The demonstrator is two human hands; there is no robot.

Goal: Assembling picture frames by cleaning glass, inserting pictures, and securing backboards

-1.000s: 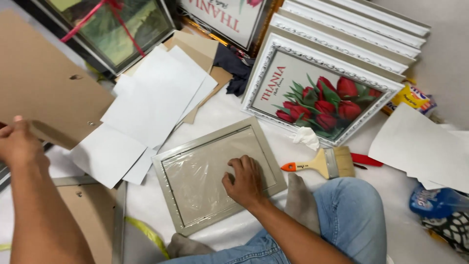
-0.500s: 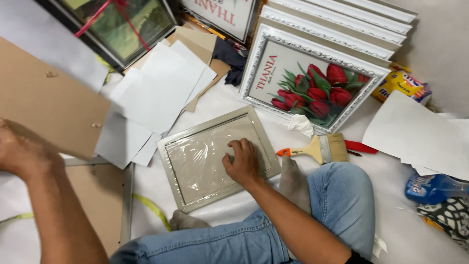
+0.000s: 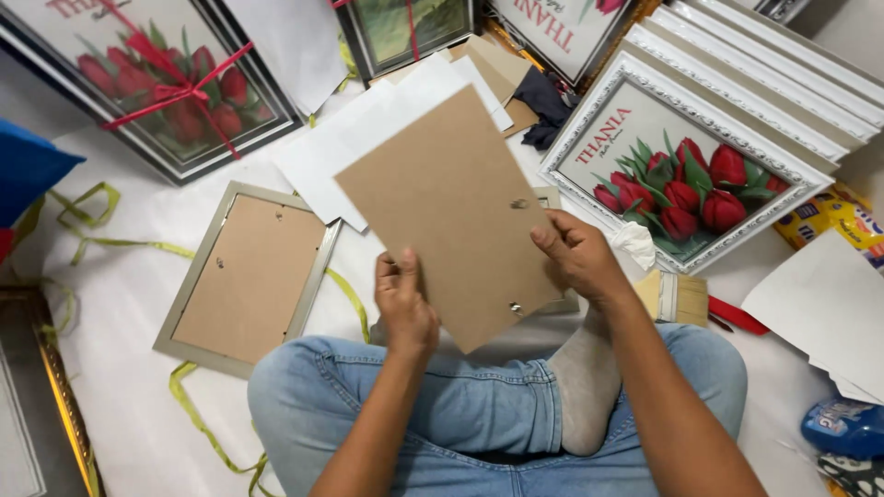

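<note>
**Both hands grip a brown backing board over the lap**

Head view: the person sits cross-legged on a white floor covering [image 3: 129, 304], in blue jeans [image 3: 479, 414] with a grey sock [image 3: 585, 387] showing between the knees; the brown backing board [image 3: 447, 207] is held up above the lap, tilted, its plain side toward the camera; two small metal fittings show near its right edge. The left hand [image 3: 403, 308] grasps the board at its lower edge, thumb laid on the face and fingers behind; the right hand [image 3: 578, 256] clasps the right edge, fingers curled round it near the lower fitting.

Behind the board, a corner of a pale frame [image 3: 551, 198] peeps out on the floor, mostly hidden; to the left lies a silver frame [image 3: 241, 279] face down, brown back showing, well apart from the hands; yellow-green ribbon [image 3: 198, 405] trails beside and under it. White sheets of paper [image 3: 318, 166] are spread beyond the board; a paintbrush [image 3: 677, 299] with a red handle lies just beside the right wrist; a white ornate frame with red tulips [image 3: 686, 166] leans further right; a dark frame tied with red ribbon [image 3: 152, 78] stands at upper left; a blue cushion [image 3: 28, 166] sits at the left edge.
</note>
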